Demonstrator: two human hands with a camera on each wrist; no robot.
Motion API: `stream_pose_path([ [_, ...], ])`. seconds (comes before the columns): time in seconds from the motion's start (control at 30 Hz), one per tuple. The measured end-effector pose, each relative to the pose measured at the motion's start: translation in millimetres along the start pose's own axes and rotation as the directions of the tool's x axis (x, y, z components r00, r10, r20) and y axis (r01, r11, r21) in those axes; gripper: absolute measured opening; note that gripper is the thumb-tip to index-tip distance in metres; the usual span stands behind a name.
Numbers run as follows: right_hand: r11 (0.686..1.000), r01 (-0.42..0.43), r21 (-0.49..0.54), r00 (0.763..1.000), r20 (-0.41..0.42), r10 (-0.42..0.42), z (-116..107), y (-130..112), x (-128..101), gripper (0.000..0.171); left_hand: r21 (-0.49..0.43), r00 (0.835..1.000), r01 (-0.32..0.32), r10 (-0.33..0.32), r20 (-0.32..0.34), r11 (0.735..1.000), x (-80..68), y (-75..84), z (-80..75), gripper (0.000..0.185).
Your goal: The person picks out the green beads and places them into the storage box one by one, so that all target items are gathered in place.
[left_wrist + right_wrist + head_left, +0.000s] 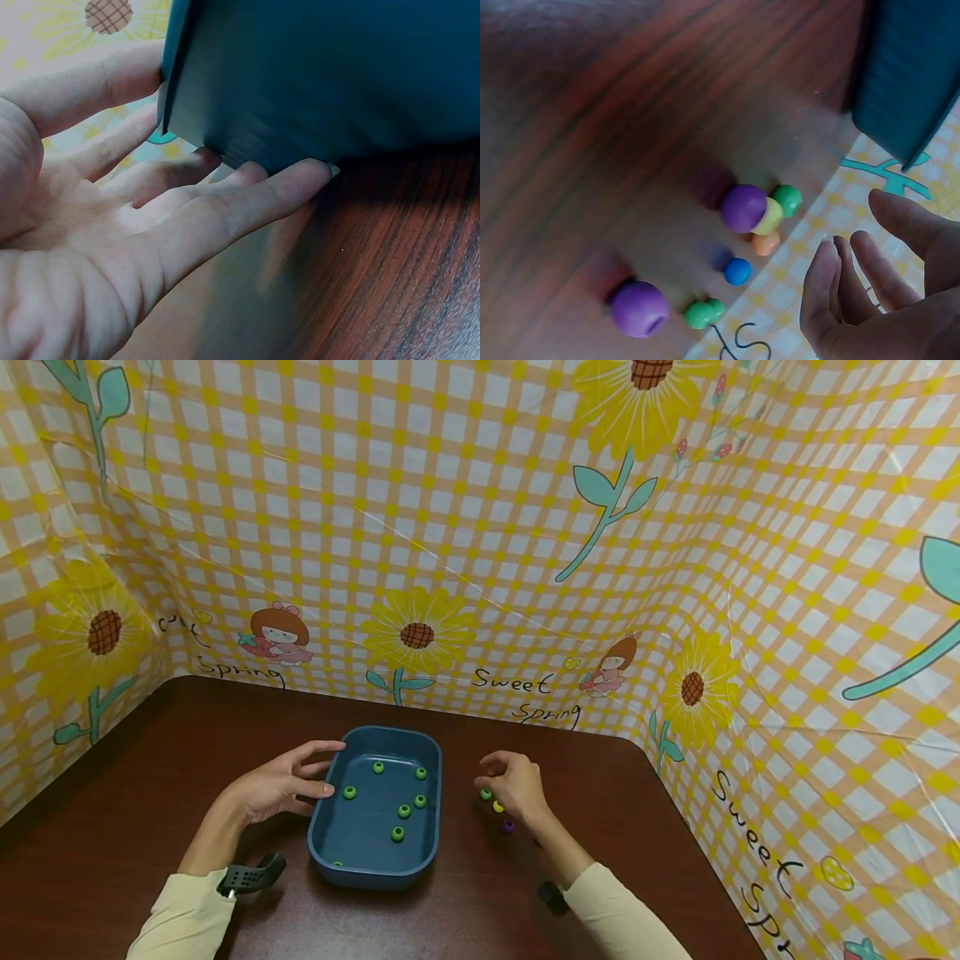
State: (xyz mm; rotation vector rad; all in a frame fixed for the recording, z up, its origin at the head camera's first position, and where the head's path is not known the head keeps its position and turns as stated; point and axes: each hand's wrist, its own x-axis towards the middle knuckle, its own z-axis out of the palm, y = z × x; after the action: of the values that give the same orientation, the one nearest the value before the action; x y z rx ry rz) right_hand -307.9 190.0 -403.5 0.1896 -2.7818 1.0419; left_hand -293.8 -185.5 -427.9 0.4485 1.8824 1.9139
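A blue tray (pixel 369 793) with rounded corners stands on the table, with several green beads (pixel 397 834) scattered inside it. My left hand (pixel 272 785) touches the tray's left side, fingers fairly straight. In the left wrist view, the fingertips (pixel 304 176) rest against the outer wall and low edge. Right of the tray, my right hand (pixel 516 783) hovers above loose beads with fingers loosely bent and nothing visible between them. Below it lie a green bead (pixel 486 794), a yellow bead (pixel 498 807) and a purple bead (pixel 507 827). The right wrist view also shows an orange bead (pixel 765 243) and a blue bead (pixel 737 271).
The dark wood-grain table (pixel 480 910) is bordered by a checked cloth (pixel 495 568) with sunflowers, hanging at the back and both sides. Another purple bead (pixel 640 309) and a pair of green beads (pixel 699 315) lie apart in the right wrist view.
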Motion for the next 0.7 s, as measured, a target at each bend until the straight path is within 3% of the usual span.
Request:
stream_pose_path([
  [0.7,0.999,-0.007,-0.042,1.0,-0.023,0.006,14.4,22.2,-4.9,0.025,0.008,1.0,-0.001,0.001,-0.007,1.0,0.5,-1.2,0.3,0.081],
])
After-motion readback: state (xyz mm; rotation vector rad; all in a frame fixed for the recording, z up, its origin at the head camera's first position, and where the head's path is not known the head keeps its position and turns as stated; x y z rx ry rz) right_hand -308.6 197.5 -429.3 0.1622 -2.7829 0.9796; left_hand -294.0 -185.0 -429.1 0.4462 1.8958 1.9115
